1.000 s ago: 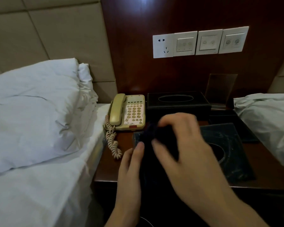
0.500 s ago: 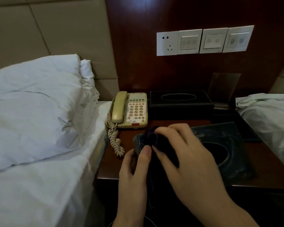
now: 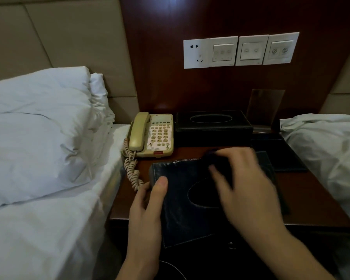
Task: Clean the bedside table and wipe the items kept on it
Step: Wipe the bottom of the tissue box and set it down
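While our left hand [image 3: 148,207] grips the dark tissue box cover [image 3: 182,201] by its edge, our blurry right hand [image 3: 245,184] pinches a dark cloth [image 3: 214,158] against its top.

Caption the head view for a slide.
Left hand steadies dark leather tissue-box cover while right hand wipes it with dark cloth.

I see two bare forearms entering from the bottom edge, with no sleeves, watch, rings or gloves on them. My left hand [image 3: 150,203] shows sharply; my right hand [image 3: 245,184] is smeared by motion blur, its fingers indistinct.
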The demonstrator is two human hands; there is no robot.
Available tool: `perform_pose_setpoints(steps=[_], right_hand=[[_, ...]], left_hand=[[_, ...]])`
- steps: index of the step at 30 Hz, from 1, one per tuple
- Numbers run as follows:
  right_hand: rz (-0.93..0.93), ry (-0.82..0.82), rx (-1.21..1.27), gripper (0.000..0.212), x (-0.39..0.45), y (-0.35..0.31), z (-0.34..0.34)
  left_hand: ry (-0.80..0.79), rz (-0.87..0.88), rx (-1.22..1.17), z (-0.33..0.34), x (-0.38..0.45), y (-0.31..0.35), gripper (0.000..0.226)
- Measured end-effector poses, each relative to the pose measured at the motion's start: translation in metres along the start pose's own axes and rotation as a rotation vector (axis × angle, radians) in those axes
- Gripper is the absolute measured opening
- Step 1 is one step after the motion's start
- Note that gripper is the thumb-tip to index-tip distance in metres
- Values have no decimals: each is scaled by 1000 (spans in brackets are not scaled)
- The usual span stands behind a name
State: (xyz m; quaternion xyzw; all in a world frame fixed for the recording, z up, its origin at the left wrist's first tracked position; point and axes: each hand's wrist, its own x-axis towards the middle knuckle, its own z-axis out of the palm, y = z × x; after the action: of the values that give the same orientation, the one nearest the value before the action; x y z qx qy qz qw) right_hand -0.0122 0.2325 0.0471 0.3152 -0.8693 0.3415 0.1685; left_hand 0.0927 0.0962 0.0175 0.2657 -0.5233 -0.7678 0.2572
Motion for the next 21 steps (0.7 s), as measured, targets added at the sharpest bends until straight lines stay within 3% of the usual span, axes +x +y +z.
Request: perform_pose_setpoints(steps=[2, 4, 9, 15, 21], right_hand=[[175, 60, 0, 24, 8, 28, -10], [208, 70, 8, 24, 8, 32, -13], [-148, -81, 32, 28, -10, -15, -6], [81, 97, 30, 24, 9, 32, -23], [-137, -17, 14, 26, -11, -3, -15]], left_hand=[[7, 27, 11, -2, 1, 4, 58], [-7, 53, 20, 0, 1, 6, 50], [-26, 38, -1, 8, -1, 0, 60], [1, 100, -9, 6, -2, 2, 60], [-8, 69, -51, 7, -3, -1, 66]])
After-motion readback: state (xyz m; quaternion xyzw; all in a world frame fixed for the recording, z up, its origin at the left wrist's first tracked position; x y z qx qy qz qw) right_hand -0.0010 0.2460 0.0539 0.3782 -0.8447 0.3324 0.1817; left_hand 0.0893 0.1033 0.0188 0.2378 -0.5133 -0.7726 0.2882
